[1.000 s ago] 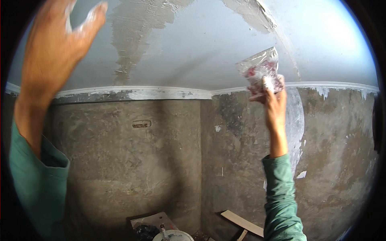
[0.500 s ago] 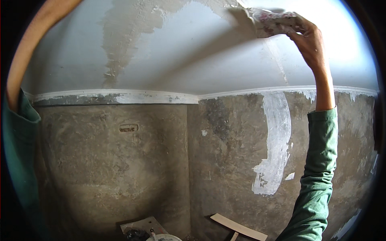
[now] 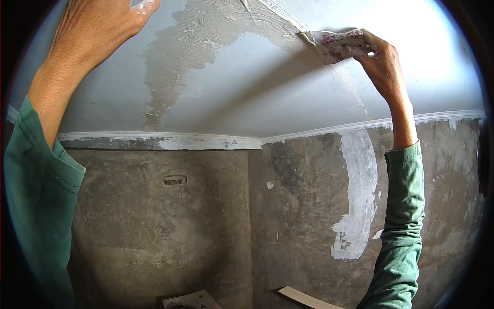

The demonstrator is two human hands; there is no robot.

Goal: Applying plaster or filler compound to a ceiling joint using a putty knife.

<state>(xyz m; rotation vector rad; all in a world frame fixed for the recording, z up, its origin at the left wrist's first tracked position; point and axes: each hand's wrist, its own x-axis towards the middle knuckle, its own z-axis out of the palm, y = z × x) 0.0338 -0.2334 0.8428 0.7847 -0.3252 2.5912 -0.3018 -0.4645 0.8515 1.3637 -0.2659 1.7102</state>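
Observation:
My right hand is raised to the pale ceiling, closed around a putty-smeared scraper. The blade's left edge, with grey putty along it, lies against the ceiling at the end of a wet, ridged patch of putty. That patch spreads left and downward in a ragged strip. At the upper left my left hand is lifted close to the ceiling. Its thumb tip carries white smears. The other fingers run out of the picture, so anything in them is hidden.
White cornice runs along the tops of two rough grey-brown walls. A white putty strip goes down the right wall, and a small recessed box sits in the left one. Below are a flat board and a pale wooden strip.
My left hand has come into view at the upper left. My right hand and the scraper sit slightly lower and further left in the picture. The whole view has shifted, showing more ceiling.

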